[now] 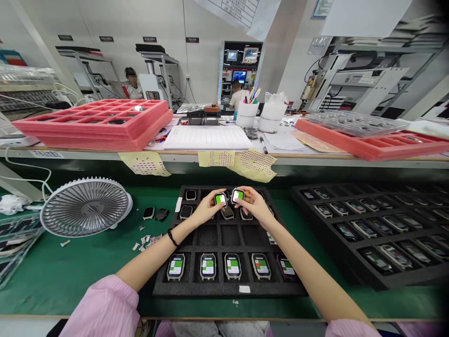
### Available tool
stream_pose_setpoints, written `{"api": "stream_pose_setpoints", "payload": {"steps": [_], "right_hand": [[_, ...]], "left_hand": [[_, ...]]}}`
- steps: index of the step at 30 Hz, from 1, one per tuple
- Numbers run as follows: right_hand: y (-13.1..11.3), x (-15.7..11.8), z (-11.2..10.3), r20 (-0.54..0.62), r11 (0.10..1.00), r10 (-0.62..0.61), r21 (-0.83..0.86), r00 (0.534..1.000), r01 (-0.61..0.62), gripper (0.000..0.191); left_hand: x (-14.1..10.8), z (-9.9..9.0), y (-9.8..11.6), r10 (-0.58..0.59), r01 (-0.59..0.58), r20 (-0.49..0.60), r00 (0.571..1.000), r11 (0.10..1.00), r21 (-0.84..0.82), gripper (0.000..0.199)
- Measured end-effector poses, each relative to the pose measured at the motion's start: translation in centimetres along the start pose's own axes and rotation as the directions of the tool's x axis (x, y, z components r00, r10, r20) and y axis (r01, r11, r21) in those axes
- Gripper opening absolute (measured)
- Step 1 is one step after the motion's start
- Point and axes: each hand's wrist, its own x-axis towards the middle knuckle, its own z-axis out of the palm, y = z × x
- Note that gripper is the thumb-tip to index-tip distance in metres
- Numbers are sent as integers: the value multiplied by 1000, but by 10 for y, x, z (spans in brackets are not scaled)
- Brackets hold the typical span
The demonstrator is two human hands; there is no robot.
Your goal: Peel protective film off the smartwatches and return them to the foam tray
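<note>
My left hand [209, 205] is closed on a smartwatch [220, 200] without a strap, its screen lit green and white. Beside it, my right hand [254, 206] grips a second smartwatch [238, 195] with a similar lit screen. Both watches are held side by side above the back part of a black foam tray [229, 290]. In the tray's front row lie several watches with lit screens, such as this silver-framed watch [233, 267]. Dark-screened watches, one of them a square watch [185, 212], sit in the back rows. Some middle compartments hold nothing.
A round fan [86, 206] stands at left, with two loose watches [148, 213] and small tabs [145, 241] nearby. Another black foam tray [336, 248] full of watches lies right. Red foam trays [94, 133] and a paper form [206, 137] occupy the shelf. Two people sit beyond.
</note>
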Motion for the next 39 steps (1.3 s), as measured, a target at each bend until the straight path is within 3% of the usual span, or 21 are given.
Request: {"api": "stream_pose_setpoints", "payload": {"steps": [6,16,22,30,39], "right_hand": [[-1,-1,0,-19,999,8,-44,1000,-9,46],[1,-1,-3,-100,998,65,-15,993,-67,34],[0,0,-1,-57,999,52,-3,997,-52,39],[1,-1,1,1,999,-3,-40,1000,3,45],[4,2,-1,-7,999,20,49,1000,-20,47]], "left_hand": [[1,-1,-3,22,-21,-38,999,999,38,54],[-2,1,10,-102,101,-47,994,995,-8,44],[-1,1,7,-80,80,-21,997,997,-2,44],[0,-1,-4,4,-3,52,999,1000,-16,61],[1,-2,-12,-54,61,51,997,987,-149,86]]}}
